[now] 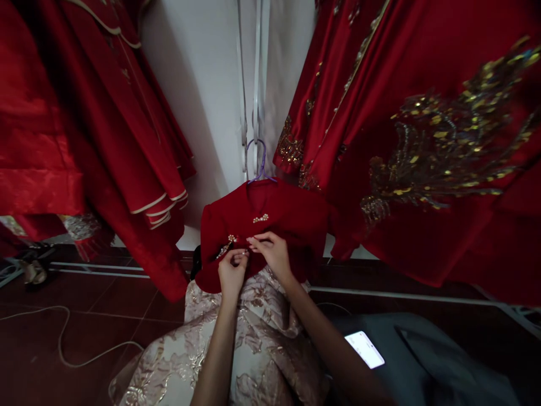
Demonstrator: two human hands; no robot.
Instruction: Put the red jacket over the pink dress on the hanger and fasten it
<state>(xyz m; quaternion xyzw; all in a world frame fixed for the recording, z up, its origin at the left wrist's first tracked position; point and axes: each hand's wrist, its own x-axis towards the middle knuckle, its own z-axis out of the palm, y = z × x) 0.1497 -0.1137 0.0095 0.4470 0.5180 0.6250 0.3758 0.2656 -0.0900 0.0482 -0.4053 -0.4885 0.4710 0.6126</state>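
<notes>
- A lit phone (364, 349) is seen on grey cloth (426, 361), below and to the right of the red jacket (296, 220), closest to the camera.
- A cream brocade skirt (262, 344) is spread directly beneath the jacket, and both forearms are stretched over it.
- A pale cable (63, 344) is laid on the dark floor, well to the lower left of the jacket.
- The left hand (231, 273) is held at the jacket's lower front edge, its fingers curled shut and pinched on the fabric just beside the lower beaded fastening (227, 245).
- The right hand (274, 254) is placed touching the left, slightly higher, its fingertips closed on the same front edge.
- An upper beaded fastening (261, 218) is set on the jacket's chest, apart from both hands.
- The jacket is hung on a purple hanger (262, 163), hooked on a white rail (256, 84) above it.
- A sequinned red gown (422, 146) is hung to the jacket's right, and red garments with cream piping (127, 141) to its left.
</notes>
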